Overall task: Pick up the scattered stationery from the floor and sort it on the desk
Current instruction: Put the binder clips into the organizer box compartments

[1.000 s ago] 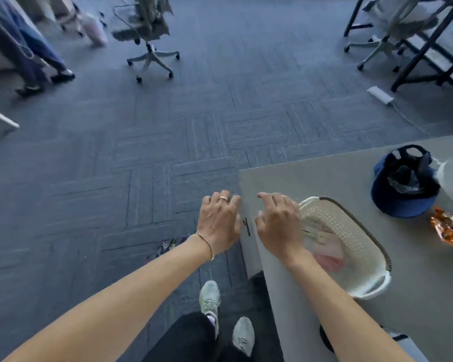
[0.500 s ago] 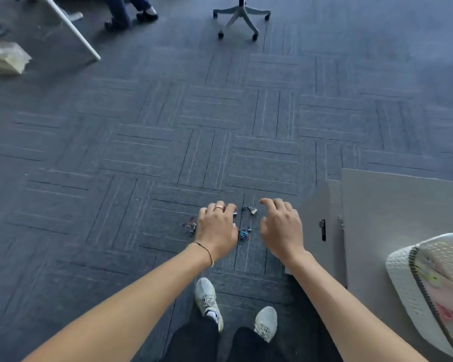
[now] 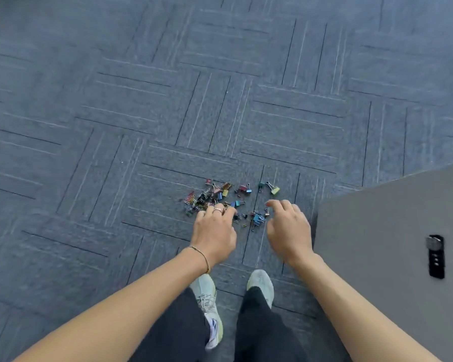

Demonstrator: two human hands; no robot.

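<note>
We find the clips (image 3: 221,198) lying scattered on the carpet (image 3: 115,126), ahead of the shoes (image 3: 207,296) and to the left of the desk (image 3: 377,218). None has been lifted; in our judgement the gathering step has not begun.

The pile spreads left to right, so its long axis runs across our reach. The dense part sits at the left, a looser row lies along the far side, and a yellow clip (image 3: 275,190) marks the far right end. A small blue cluster (image 3: 258,219) lies nearest us, between the two hands.

The left hand (image 3: 215,233) is over the near edge of the dense part. Its fingers are loosely curled and apart, gripping nothing; whether the tips touch the clips we cannot tell. The bulk of the pile lies just beyond and to the left of those fingertips.

The right hand (image 3: 288,231) hangs beside the blue cluster, fingers (image 3: 285,205) bent, spread and empty. The cluster lies just left of its thumb side; the yellow clip lies beyond its fingertips.

We judge the left hand nearer the main mass and the right nearer the blue cluster and the right end. An inward sweep from both sides would suit the layout. The clips are small and loose; some may slip out of a single grasp.
</note>
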